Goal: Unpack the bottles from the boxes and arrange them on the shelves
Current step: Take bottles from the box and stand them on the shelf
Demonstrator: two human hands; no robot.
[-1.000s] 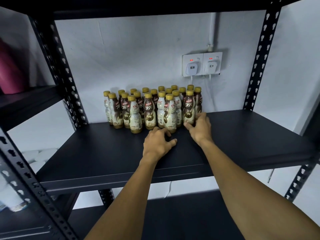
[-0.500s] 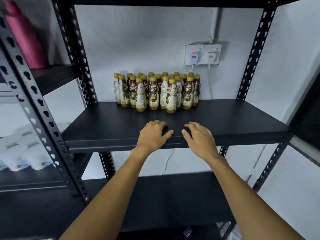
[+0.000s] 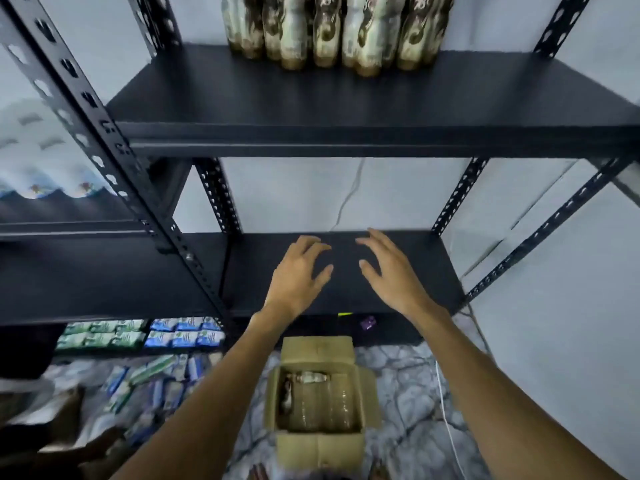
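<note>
Several brown and cream bottles (image 3: 332,32) stand in a cluster at the back of the upper black shelf (image 3: 346,109), cut off by the top edge. Below me on the floor an open cardboard box (image 3: 320,445) holds a few bottles (image 3: 311,379), seen blurred from above. My left hand (image 3: 299,275) and my right hand (image 3: 389,271) hover side by side in front of the lower black shelf (image 3: 426,271), above the box. Both hands are empty with fingers spread.
Black perforated uprights (image 3: 114,157) frame the rack. A neighbouring rack on the left carries white packs (image 3: 45,157). Green and blue cartons (image 3: 138,336) lie under it and more are scattered on the patterned floor (image 3: 408,386). A white cable (image 3: 450,431) runs down at right.
My view has tilted down from the upper shelf to the floor box. Both hands left the bottle cluster and dropped to the lower shelf level, still empty.
</note>
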